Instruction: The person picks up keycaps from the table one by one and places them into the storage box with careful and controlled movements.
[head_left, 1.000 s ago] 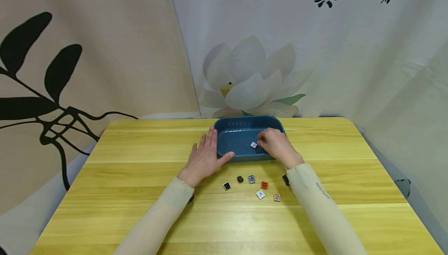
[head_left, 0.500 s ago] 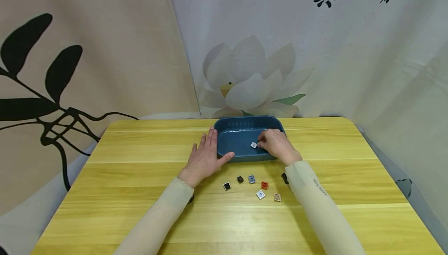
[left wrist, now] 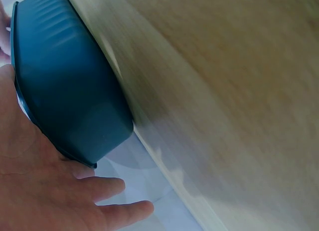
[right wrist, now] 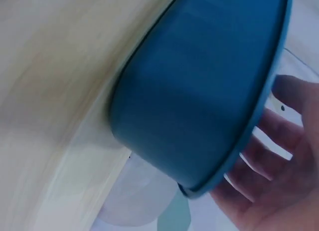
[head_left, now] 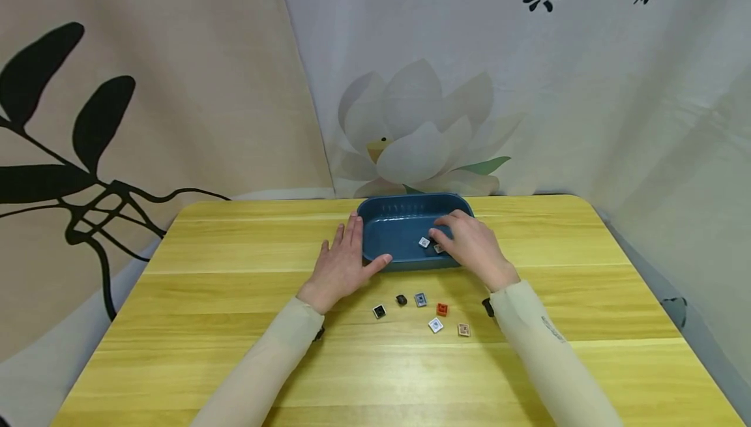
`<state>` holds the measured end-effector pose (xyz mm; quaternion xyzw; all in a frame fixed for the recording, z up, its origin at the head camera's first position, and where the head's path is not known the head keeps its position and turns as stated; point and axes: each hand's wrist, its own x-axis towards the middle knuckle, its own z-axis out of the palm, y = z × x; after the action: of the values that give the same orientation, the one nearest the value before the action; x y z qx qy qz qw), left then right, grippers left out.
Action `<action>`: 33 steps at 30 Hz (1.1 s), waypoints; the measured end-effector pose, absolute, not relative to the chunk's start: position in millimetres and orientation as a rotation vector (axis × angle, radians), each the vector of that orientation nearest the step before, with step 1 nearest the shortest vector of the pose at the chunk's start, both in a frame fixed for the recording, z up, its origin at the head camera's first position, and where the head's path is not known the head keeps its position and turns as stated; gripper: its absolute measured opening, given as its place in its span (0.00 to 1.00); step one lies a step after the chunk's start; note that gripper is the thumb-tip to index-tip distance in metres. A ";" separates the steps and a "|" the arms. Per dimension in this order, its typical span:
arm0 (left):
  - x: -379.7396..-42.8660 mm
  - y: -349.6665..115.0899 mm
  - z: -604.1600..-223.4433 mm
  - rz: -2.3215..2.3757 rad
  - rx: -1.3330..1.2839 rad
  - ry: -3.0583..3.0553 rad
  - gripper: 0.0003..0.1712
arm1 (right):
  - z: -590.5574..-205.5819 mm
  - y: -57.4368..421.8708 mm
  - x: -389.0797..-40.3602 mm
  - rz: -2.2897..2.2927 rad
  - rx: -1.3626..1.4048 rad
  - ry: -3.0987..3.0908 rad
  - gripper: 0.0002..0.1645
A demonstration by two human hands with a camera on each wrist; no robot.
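Note:
A deep blue tray [head_left: 387,265] stands near the table's far edge. Two small pale square pieces like keycaps lie inside it: a white one [head_left: 424,242] and, partly hidden under my right fingertips, a second one [head_left: 438,248]. My right hand [head_left: 474,248] reaches over the tray's right rim, thumb and fingers parted with nothing between them. In the right wrist view the tray's wall hides its fingertips. My left hand [head_left: 343,264] lies against the tray's left rim, fingers straight and thumb spread along the near edge. In the left wrist view the tray's outer wall [left wrist: 70,81] is beside that hand.
Several small square pieces lie on the wooden table [head_left: 246,323] in front of the tray: black-and-white [head_left: 379,311], black [head_left: 401,300], grey-blue [head_left: 420,299], red [head_left: 442,309], white [head_left: 435,325] and tan [head_left: 463,330]. A printed curtain [head_left: 422,75] hangs behind the table.
My right thumb and fingers have parted and the hand has shifted slightly right. A second pale piece now shows in the tray below them. My left hand has stayed at the rim.

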<state>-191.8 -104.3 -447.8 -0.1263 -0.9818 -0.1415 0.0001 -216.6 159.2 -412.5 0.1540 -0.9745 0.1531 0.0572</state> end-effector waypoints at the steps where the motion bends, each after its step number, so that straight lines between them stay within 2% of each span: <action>1: -192.0 -104.2 -448.0 -0.441 -0.397 -3.086 0.64 | -411.7 160.7 -213.8 0.470 0.475 -2.935 0.23; 33: -193.5 -104.3 -450.0 -0.446 -0.393 -3.089 0.64 | -417.2 194.0 -124.7 0.464 0.802 -2.776 0.31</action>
<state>-193.5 -104.3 -450.0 -0.1248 -0.9820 -0.1418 -0.0019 -124.7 194.0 -417.2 0.2726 -0.9430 0.1578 0.1072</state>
